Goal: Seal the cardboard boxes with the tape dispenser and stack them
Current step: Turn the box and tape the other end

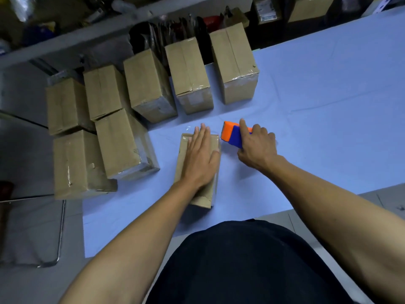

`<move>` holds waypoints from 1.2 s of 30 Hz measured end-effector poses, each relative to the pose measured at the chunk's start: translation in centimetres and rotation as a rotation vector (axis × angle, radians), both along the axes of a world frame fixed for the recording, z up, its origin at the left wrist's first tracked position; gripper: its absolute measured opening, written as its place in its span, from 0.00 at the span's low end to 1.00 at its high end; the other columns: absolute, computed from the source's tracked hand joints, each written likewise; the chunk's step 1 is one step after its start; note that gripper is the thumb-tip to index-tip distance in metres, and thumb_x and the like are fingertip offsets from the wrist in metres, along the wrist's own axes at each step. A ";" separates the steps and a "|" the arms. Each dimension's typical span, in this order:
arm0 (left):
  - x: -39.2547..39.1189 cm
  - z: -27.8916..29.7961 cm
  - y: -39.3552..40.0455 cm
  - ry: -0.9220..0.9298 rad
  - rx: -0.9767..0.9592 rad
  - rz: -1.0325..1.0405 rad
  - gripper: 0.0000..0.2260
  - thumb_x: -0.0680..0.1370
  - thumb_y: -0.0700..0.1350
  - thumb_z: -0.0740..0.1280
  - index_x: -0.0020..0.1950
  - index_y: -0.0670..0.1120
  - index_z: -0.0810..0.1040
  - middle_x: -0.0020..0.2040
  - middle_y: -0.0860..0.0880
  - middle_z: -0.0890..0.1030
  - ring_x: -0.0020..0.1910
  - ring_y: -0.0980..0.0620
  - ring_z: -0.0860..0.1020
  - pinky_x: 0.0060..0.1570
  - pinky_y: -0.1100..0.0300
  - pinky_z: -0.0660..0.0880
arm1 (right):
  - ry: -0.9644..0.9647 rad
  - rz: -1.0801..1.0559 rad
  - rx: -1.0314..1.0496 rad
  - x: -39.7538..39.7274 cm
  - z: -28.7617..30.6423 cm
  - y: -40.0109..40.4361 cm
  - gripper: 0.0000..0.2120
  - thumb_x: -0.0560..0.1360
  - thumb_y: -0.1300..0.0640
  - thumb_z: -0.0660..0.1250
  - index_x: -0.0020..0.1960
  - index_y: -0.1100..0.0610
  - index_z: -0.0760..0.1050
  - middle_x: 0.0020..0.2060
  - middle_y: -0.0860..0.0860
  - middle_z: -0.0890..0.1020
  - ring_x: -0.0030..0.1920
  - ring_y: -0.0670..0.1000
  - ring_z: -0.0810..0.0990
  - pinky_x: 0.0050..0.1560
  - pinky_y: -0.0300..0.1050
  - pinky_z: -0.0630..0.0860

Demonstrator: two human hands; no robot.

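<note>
A small cardboard box (203, 198) lies in front of me on the blue table cover (317, 102). My left hand (200, 156) presses flat on its top with straight fingers. Just right of the box's far end, my right hand (255, 145) grips the orange and blue tape dispenser (230, 133), with the forefinger stretched along it. The dispenser sits low over the cover, beside the box's far right corner. Clear tape shines along the box's far edge.
Several taped cardboard boxes (188, 75) stand in a row and in a stacked cluster at the back left. A shelf (72, 40) with clutter runs behind them. A metal-framed stool (32, 233) stands to the left, below the table's edge.
</note>
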State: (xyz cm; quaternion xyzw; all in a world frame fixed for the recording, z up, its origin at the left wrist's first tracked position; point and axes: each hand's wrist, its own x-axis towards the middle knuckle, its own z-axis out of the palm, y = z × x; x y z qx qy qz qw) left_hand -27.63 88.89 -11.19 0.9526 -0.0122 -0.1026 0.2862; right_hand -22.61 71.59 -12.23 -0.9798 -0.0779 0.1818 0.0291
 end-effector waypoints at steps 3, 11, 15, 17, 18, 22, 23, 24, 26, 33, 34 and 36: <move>0.2 -0.2 0.7 -0.003 0.075 -0.077 0.29 0.84 0.46 0.58 0.81 0.43 0.50 0.82 0.48 0.47 0.81 0.50 0.43 0.71 0.67 0.32 | 0.038 0.003 0.015 0.3 -0.8 0.5 0.42 0.75 0.58 0.66 0.81 0.57 0.47 0.62 0.63 0.71 0.59 0.65 0.73 0.53 0.54 0.69; -0.1 -0.2 1.4 -0.222 -0.076 -0.024 0.20 0.81 0.42 0.63 0.73 0.38 0.71 0.76 0.41 0.68 0.78 0.42 0.61 0.75 0.65 0.48 | 0.157 0.044 0.265 -0.2 -2.1 2.2 0.24 0.74 0.65 0.65 0.69 0.61 0.67 0.55 0.65 0.74 0.52 0.65 0.75 0.43 0.51 0.66; 0.7 0.2 3.0 -0.283 -0.101 0.246 0.17 0.78 0.37 0.65 0.67 0.39 0.77 0.70 0.42 0.75 0.72 0.42 0.68 0.72 0.62 0.57 | -0.017 -0.157 0.424 0.1 -0.8 2.6 0.15 0.77 0.62 0.63 0.63 0.62 0.76 0.54 0.62 0.78 0.52 0.64 0.77 0.44 0.48 0.67; 1.3 0.5 3.6 -0.192 -0.125 0.420 0.18 0.80 0.39 0.65 0.70 0.40 0.74 0.71 0.43 0.74 0.72 0.44 0.68 0.71 0.61 0.59 | -0.061 -0.265 0.560 0.2 0.4 3.1 0.14 0.79 0.61 0.60 0.62 0.60 0.78 0.54 0.59 0.82 0.54 0.60 0.78 0.43 0.45 0.65; 1.6 0.5 3.7 -0.131 -0.158 0.507 0.19 0.81 0.42 0.65 0.71 0.40 0.73 0.71 0.44 0.74 0.72 0.46 0.69 0.70 0.61 0.60 | -0.069 -0.305 0.625 0.1 1.0 3.4 0.12 0.79 0.60 0.61 0.59 0.59 0.80 0.52 0.56 0.83 0.53 0.58 0.79 0.43 0.44 0.64; 2.1 0.3 3.5 0.015 -0.341 0.687 0.18 0.79 0.48 0.70 0.67 0.43 0.78 0.63 0.46 0.81 0.63 0.48 0.77 0.61 0.62 0.70 | -0.050 -0.357 0.739 -0.7 1.9 4.6 0.09 0.78 0.58 0.64 0.47 0.58 0.83 0.44 0.52 0.85 0.46 0.51 0.79 0.40 0.41 0.62; 2.1 0.3 3.4 0.023 -0.370 0.712 0.17 0.78 0.48 0.71 0.65 0.43 0.80 0.61 0.46 0.82 0.61 0.48 0.78 0.59 0.63 0.70 | -0.054 -0.392 0.757 -0.8 1.9 4.8 0.09 0.78 0.58 0.65 0.48 0.58 0.84 0.44 0.51 0.86 0.45 0.49 0.79 0.40 0.40 0.63; 2.1 0.3 3.3 0.020 -0.401 0.735 0.16 0.77 0.47 0.72 0.63 0.43 0.81 0.59 0.46 0.83 0.59 0.49 0.79 0.57 0.64 0.70 | -0.057 -0.441 0.778 -0.9 1.9 5.0 0.09 0.77 0.57 0.66 0.49 0.57 0.85 0.45 0.50 0.86 0.45 0.48 0.79 0.40 0.39 0.64; 2.1 0.4 3.4 0.003 -0.456 0.788 0.13 0.76 0.46 0.73 0.59 0.43 0.83 0.53 0.48 0.84 0.56 0.51 0.81 0.55 0.65 0.71 | -0.051 -0.511 0.818 -1.0 2.0 5.2 0.08 0.77 0.57 0.67 0.48 0.56 0.85 0.43 0.49 0.86 0.44 0.47 0.80 0.37 0.33 0.66; 2.6 1.5 4.9 -0.123 -0.619 0.903 0.03 0.74 0.46 0.75 0.41 0.52 0.84 0.38 0.57 0.84 0.41 0.57 0.82 0.50 0.61 0.78 | -0.088 -0.515 0.951 -0.5 3.8 6.7 0.07 0.76 0.54 0.70 0.47 0.56 0.86 0.42 0.45 0.86 0.45 0.42 0.81 0.45 0.28 0.72; 2.8 1.9 5.3 -0.156 -0.639 0.905 0.04 0.74 0.46 0.75 0.39 0.53 0.83 0.37 0.58 0.83 0.40 0.57 0.82 0.48 0.60 0.78 | -0.109 -0.499 0.969 -0.2 4.2 7.0 0.07 0.76 0.54 0.70 0.46 0.55 0.86 0.41 0.45 0.86 0.44 0.42 0.81 0.47 0.33 0.74; 3.5 3.1 5.8 -0.229 -0.677 0.912 0.07 0.74 0.45 0.75 0.36 0.54 0.82 0.35 0.57 0.83 0.38 0.56 0.81 0.45 0.60 0.78 | -0.140 -0.477 1.057 0.4 5.0 7.9 0.07 0.76 0.54 0.70 0.46 0.55 0.86 0.39 0.46 0.86 0.42 0.42 0.82 0.47 0.39 0.77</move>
